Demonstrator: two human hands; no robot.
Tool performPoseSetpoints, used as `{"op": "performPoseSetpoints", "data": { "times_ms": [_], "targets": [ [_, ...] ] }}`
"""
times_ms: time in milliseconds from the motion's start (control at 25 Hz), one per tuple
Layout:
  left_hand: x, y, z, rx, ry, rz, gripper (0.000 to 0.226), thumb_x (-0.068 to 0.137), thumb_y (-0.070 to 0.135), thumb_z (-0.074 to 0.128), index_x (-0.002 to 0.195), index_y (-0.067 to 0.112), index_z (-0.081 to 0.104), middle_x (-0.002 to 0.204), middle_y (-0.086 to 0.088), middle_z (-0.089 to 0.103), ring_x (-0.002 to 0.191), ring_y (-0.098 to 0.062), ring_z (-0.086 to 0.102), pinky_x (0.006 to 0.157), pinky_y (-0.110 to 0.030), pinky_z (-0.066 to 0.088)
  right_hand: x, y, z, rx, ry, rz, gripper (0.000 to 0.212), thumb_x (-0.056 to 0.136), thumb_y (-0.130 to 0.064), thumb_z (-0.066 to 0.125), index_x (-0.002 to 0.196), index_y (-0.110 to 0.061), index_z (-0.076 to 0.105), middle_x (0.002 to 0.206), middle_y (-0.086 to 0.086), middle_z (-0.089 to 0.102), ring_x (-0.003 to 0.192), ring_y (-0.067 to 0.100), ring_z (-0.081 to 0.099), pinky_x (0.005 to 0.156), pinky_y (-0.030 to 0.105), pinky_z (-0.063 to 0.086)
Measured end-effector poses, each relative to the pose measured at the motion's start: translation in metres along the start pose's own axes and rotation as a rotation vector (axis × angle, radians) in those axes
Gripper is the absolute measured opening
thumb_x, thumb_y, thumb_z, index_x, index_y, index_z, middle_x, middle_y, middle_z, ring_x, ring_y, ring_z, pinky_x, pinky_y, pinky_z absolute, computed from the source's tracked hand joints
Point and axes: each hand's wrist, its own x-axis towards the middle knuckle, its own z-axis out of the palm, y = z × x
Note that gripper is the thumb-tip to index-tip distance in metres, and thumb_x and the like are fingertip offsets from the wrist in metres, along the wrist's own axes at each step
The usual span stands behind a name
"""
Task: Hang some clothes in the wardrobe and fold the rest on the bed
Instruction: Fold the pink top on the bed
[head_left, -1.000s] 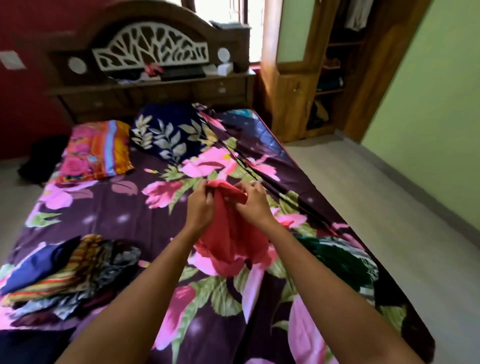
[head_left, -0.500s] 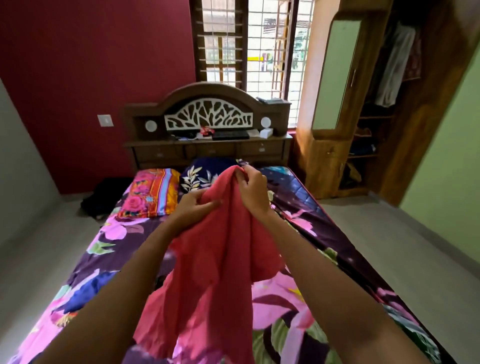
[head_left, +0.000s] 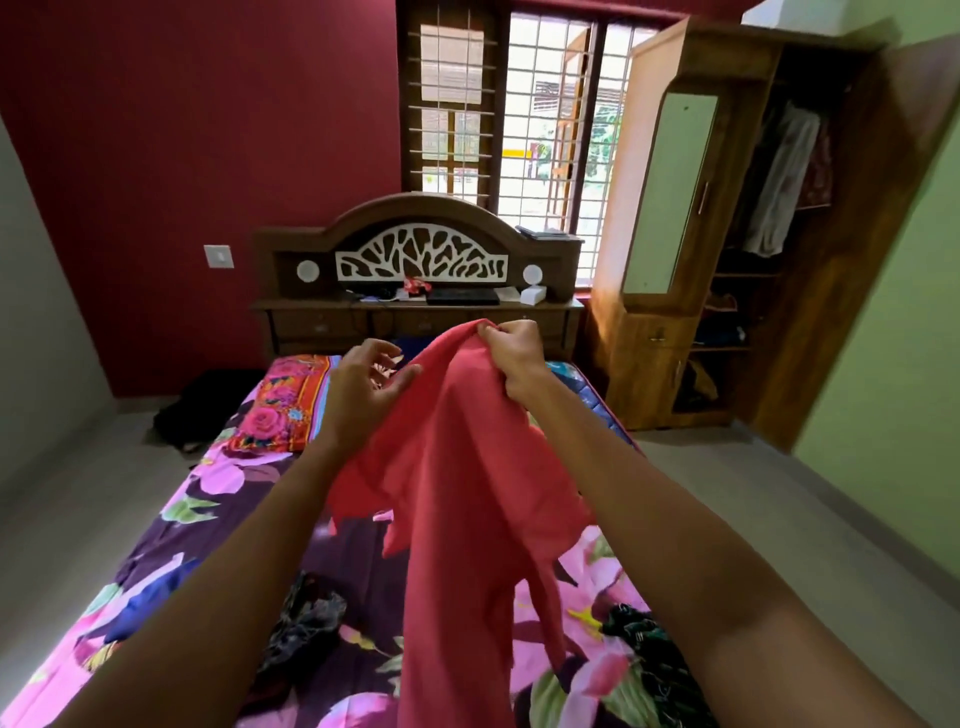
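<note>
Coral-red garment (head_left: 457, 493) lifted over the bed (head_left: 218, 525), pinched at the top by my right grip (head_left: 514, 358).

Far left, a black bag (head_left: 208, 410) lies on the floor beside the bed, and an orange-and-pink floral pillow (head_left: 280, 405) sits near the carved headboard (head_left: 421, 254). My left grip (head_left: 363, 387) hangs slack at the garment's left edge, fingers loosely spread and clasping nothing, the thumb just reaching the fabric. The garment drapes from my right grip down between my forearms, its lower part trailing over the floral sheet. A dark crumpled pile of clothes (head_left: 306, 623) lies on the bed below my left arm, and a dark green patterned piece (head_left: 649, 660) lies under my right arm. My right grip is closed on a bunched fold at the garment's highest point. Far right stands the open wooden wardrobe (head_left: 670, 353), with clothes hanging (head_left: 779, 182) inside.
</note>
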Motion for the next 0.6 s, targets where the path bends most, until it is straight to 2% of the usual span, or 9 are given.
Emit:
{"op": "performPoseSetpoints", "data": {
  "times_ms": [80, 160, 200, 280, 360, 400, 440, 520, 600],
  "targets": [
    [-0.002, 0.007, 0.001, -0.109, -0.029, 0.076, 0.051, 0.066, 0.056, 0.074, 0.094, 0.015, 0.064, 0.085, 0.001, 0.061, 0.066, -0.005, 0.053, 0.057, -0.018, 0.042, 0.007, -0.005, -0.002, 0.313, 0.019, 0.201, 0.018, 0.092, -0.008, 0.057, 0.074, -0.007, 0.055, 0.071, 0.007, 0.051, 0.062, 0.014, 0.048, 0.054, 0.026, 0.040],
    [-0.008, 0.014, 0.000, -0.223, -0.192, 0.076, 0.074, 0.049, 0.077, 0.069, 0.102, 0.027, 0.057, 0.090, 0.007, 0.057, 0.072, -0.003, 0.054, 0.057, -0.010, 0.042, 0.014, -0.010, -0.003, 0.508, 0.040, 0.322, 0.003, 0.091, 0.000, 0.054, 0.091, 0.002, 0.057, 0.075, 0.012, 0.055, 0.063, 0.019, 0.054, 0.053, 0.030, 0.045],
    [-0.013, 0.013, 0.001, -0.248, -0.301, 0.077, 0.084, 0.042, 0.078, 0.071, 0.111, 0.035, 0.049, 0.098, 0.008, 0.054, 0.078, -0.003, 0.054, 0.059, -0.008, 0.042, 0.016, -0.012, -0.002, 0.563, 0.044, 0.351, 0.008, 0.090, 0.004, 0.052, 0.095, 0.003, 0.058, 0.077, 0.014, 0.056, 0.064, 0.021, 0.056, 0.053, 0.032, 0.047],
    [-0.021, 0.007, 0.006, -0.219, -0.463, 0.118, 0.105, 0.036, 0.069, 0.080, 0.126, 0.048, 0.029, 0.118, 0.006, 0.044, 0.098, -0.003, 0.051, 0.067, -0.006, 0.044, 0.019, -0.016, -0.001, 0.645, 0.050, 0.361, 0.011, 0.088, 0.009, 0.049, 0.086, 0.002, 0.058, 0.075, 0.013, 0.056, 0.061, 0.020, 0.055, 0.051, 0.031, 0.049],
    [-0.028, -0.003, 0.014, -0.144, -0.483, 0.148, 0.115, 0.037, 0.058, 0.085, 0.133, 0.047, 0.022, 0.126, 0.002, 0.038, 0.106, -0.006, 0.048, 0.073, -0.011, 0.047, 0.022, -0.019, -0.001, 0.676, 0.072, 0.353, 0.015, 0.088, 0.008, 0.049, 0.078, -0.002, 0.053, 0.069, 0.010, 0.053, 0.051, 0.017, 0.054, 0.040, 0.023, 0.048],
    [-0.029, -0.006, 0.017, -0.137, -0.448, 0.127, 0.106, 0.041, 0.054, 0.083, 0.132, 0.039, 0.031, 0.120, -0.001, 0.045, 0.098, -0.007, 0.052, 0.071, -0.017, 0.049, 0.023, -0.020, -0.002, 0.685, 0.090, 0.351, 0.015, 0.089, 0.006, 0.049, 0.078, -0.003, 0.052, 0.067, 0.009, 0.052, 0.043, 0.015, 0.054, 0.034, 0.019, 0.044],
    [-0.030, -0.009, 0.018, -0.160, -0.417, 0.080, 0.086, 0.048, 0.051, 0.078, 0.124, 0.026, 0.045, 0.107, -0.002, 0.053, 0.083, -0.005, 0.053, 0.067, -0.023, 0.049, 0.025, -0.020, -0.004, 0.687, 0.110, 0.345, 0.013, 0.091, 0.005, 0.049, 0.081, -0.003, 0.052, 0.066, 0.008, 0.051, 0.034, 0.012, 0.052, 0.031, 0.016, 0.039],
    [-0.030, -0.010, 0.016, -0.262, -0.381, -0.036, 0.040, 0.067, 0.036, 0.067, 0.095, 0.008, 0.062, 0.082, -0.001, 0.058, 0.065, 0.000, 0.047, 0.063, -0.028, 0.041, 0.029, -0.020, -0.010, 0.699, 0.156, 0.332, 0.007, 0.093, 0.002, 0.050, 0.091, -0.004, 0.053, 0.069, 0.009, 0.051, 0.028, 0.009, 0.052, 0.030, 0.014, 0.037],
    [-0.024, -0.007, 0.008, -0.395, -0.324, -0.129, 0.004, 0.083, 0.014, 0.060, 0.080, 0.012, 0.062, 0.074, 0.001, 0.056, 0.064, 0.004, 0.047, 0.061, -0.025, 0.040, 0.029, -0.020, -0.019, 0.780, 0.173, 0.323, 0.009, 0.093, 0.004, 0.049, 0.088, -0.004, 0.052, 0.073, 0.010, 0.052, 0.035, 0.011, 0.055, 0.031, 0.016, 0.039]
  ]
}}
